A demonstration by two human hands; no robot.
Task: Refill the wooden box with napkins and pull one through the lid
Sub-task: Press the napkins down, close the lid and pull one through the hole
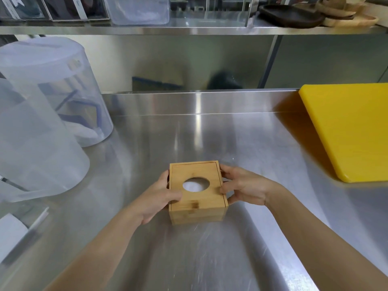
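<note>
A small wooden box (197,213) stands on the steel counter (210,259), its sliding lid (201,173) shut on top. White napkin paper (195,184) shows flat inside the lid's round hole, with none sticking out. My left hand (159,198) grips the box's left side, thumb resting on the lid. From the right, my right hand (241,185) holds the other side, fingers on the lid's edge.
Two large translucent plastic containers (37,127) stand at the left. A thick yellow cutting board (354,131) lies at the right. A clear holder with white paper (14,232) sits at the near left edge. Above the backsplash, a shelf (189,29) carries bins and wooden plates.
</note>
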